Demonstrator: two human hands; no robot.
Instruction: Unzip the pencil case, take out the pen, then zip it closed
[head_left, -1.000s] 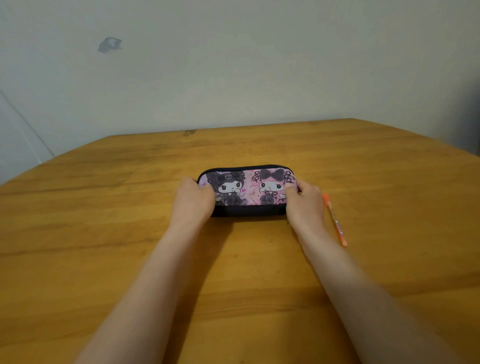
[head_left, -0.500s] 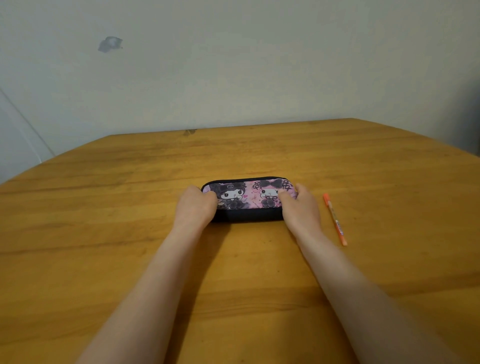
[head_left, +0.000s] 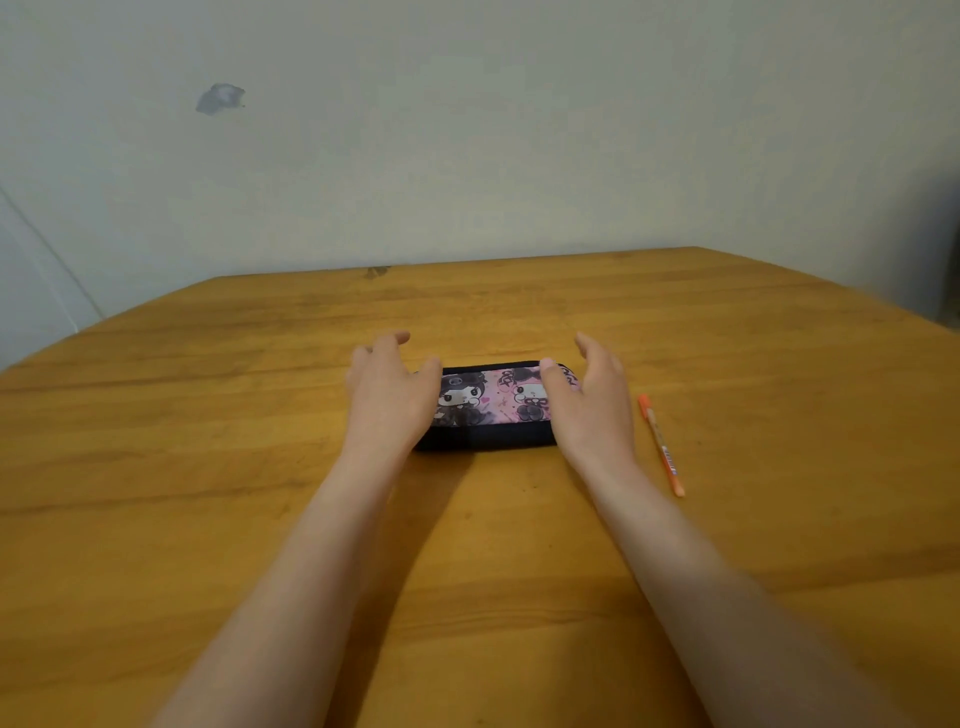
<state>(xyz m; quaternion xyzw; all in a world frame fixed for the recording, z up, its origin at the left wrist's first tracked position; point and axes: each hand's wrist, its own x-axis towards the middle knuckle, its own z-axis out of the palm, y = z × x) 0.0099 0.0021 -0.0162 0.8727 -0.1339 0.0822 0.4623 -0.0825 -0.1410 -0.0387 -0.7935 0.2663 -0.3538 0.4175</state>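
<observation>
1. We are holding our left hand (head_left: 387, 397) and right hand (head_left: 592, 402) spread, fingers loose, flanking the soft oblong pencil case (head_left: 491, 408)
2. Cartoon-printed pink fabric is lying flat on the wooden table (head_left: 208, 441)
3. The slim orange pen (head_left: 661, 445) is resting just right; its label is unreadable

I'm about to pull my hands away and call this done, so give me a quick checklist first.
1. Pen out of the case: ok, on the table right of it.
2. Case lying flat: ok.
3. Zipper fully shut: cannot tell, no gap shows.
4. Left hand open: ok.
5. Right hand open: ok.
6. Pen clear of right hand: ok.
</observation>
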